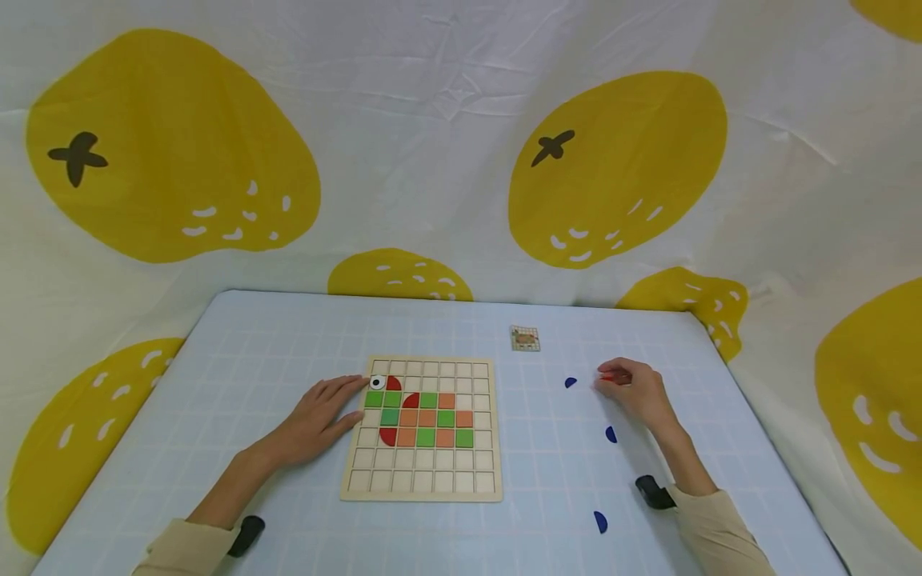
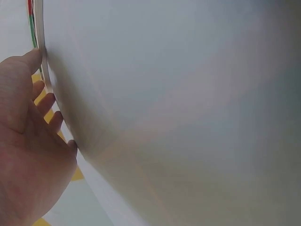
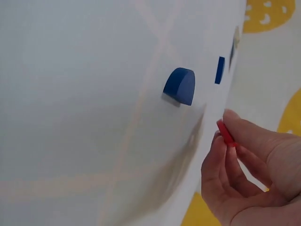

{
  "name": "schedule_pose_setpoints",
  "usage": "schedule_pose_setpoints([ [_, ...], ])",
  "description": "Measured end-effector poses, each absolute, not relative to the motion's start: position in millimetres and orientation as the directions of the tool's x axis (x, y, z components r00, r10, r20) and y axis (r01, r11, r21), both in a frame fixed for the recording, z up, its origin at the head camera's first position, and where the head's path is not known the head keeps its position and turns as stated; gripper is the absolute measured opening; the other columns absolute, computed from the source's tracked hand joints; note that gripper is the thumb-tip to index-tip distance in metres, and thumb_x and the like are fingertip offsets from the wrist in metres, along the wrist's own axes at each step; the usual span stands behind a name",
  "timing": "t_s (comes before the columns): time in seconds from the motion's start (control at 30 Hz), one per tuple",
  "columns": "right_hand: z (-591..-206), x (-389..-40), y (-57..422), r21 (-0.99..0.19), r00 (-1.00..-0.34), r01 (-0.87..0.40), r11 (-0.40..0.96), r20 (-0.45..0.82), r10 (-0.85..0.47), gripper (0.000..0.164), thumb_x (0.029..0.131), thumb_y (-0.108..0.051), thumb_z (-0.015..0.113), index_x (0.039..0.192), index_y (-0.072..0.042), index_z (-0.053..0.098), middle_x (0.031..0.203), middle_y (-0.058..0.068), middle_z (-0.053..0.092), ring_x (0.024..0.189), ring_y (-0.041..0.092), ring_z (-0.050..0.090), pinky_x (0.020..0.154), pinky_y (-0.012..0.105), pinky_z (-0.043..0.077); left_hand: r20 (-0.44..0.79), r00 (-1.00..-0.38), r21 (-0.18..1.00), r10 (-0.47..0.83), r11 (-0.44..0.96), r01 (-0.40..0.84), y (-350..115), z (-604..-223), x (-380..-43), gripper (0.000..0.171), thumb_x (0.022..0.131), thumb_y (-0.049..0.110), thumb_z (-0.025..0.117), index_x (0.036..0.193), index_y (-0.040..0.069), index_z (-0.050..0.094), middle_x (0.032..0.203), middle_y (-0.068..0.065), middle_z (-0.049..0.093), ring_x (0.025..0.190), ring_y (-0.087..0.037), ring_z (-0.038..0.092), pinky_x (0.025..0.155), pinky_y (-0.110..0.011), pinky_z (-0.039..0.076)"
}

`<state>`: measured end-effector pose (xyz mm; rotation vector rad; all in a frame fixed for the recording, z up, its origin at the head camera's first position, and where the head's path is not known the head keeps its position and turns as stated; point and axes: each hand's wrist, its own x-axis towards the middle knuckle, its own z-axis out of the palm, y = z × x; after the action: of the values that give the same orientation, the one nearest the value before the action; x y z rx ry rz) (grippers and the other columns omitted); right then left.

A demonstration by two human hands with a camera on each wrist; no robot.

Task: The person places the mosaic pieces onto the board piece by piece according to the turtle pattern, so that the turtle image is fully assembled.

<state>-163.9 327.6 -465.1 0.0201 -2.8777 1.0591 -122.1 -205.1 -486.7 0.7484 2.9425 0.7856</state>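
Note:
A square wooden grid board [image 1: 421, 480] lies on the table, bearing green, orange and red tiles and a white eye tile [image 1: 378, 382] at its upper left. My left hand [image 1: 317, 420] rests at the board's left edge, fingers extended and touching it; in the left wrist view the hand [image 2: 35, 141] shows from the palm side. Over the table's right side, my right hand [image 1: 637, 392] pinches a small red piece [image 3: 226, 133] between thumb and fingers. Near it lie blue half-round pieces, one to its left [image 1: 571, 383] and one below [image 1: 611, 434].
Another blue half-round piece [image 1: 601, 522] lies closer to the table's front. A small picture card [image 1: 525, 338] sits beyond the board's upper right corner. Behind the table [image 1: 302, 320] hangs a white cloth [image 1: 410, 160] printed with yellow fruit.

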Motion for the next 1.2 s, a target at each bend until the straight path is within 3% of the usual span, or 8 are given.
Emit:
schedule_pose_setpoints([
  [0.3,-463.4,-170.6,306.8,-0.685,-1.000,-0.024,0.728,0.029,-0.006,0.025,0.092,-0.010,0.078,0.114,0.002,0.071,0.097,0.012,0.072,0.085,0.025,0.066,0.071,0.011,0.051,0.105,-0.886,0.472,0.451,0.761,0.444,-205.8,-488.0,-123.7,0.057,0.105,0.028,0.060,0.156,0.008,0.042,0.155,-0.016,0.044,0.141,-0.041,0.037,0.114,-0.064,0.031],
  [0.63,-456.7,-178.5,280.0,-0.728,-0.992,-0.114,0.676,0.047,-0.117,0.019,0.092,-0.005,0.077,0.108,0.004,0.070,0.099,0.014,0.073,0.086,0.027,0.070,0.078,0.021,0.058,0.101,-0.886,0.470,0.453,0.763,0.443,-206.4,-490.8,-124.8,0.058,0.106,0.029,0.060,0.157,0.009,0.041,0.156,-0.016,0.043,0.142,-0.042,0.036,0.114,-0.064,0.031],
  [0.83,-453.7,-182.3,264.3,-0.740,-0.985,-0.153,0.656,0.063,-0.158,0.015,0.092,-0.007,0.078,0.102,0.001,0.071,0.095,0.011,0.072,0.084,0.028,0.071,0.072,0.019,0.056,0.104,-0.884,0.473,0.455,0.760,0.447,-206.2,-489.4,-124.7,0.058,0.106,0.029,0.060,0.157,0.008,0.041,0.156,-0.017,0.043,0.142,-0.042,0.036,0.114,-0.064,0.032],
  [1.03,-453.2,-185.8,247.8,-0.777,-0.977,-0.171,0.606,0.055,-0.205,0.016,0.093,-0.008,0.076,0.104,0.002,0.070,0.097,0.012,0.072,0.079,0.028,0.072,0.072,0.024,0.059,0.097,-0.884,0.475,0.456,0.760,0.444,-206.8,-489.5,-124.7,0.058,0.106,0.030,0.060,0.157,0.009,0.041,0.156,-0.016,0.043,0.142,-0.041,0.036,0.114,-0.064,0.032],
  [1.2,-454.1,-188.9,234.1,-0.750,-0.965,-0.227,0.622,0.087,-0.247,0.017,0.094,-0.008,0.076,0.108,0.002,0.073,0.101,0.011,0.074,0.085,0.024,0.071,0.077,0.026,0.058,0.095,-0.887,0.480,0.452,0.760,0.438,-207.9,-490.7,-124.4,0.059,0.106,0.031,0.059,0.158,0.010,0.040,0.156,-0.015,0.043,0.142,-0.041,0.036,0.114,-0.064,0.032],
])
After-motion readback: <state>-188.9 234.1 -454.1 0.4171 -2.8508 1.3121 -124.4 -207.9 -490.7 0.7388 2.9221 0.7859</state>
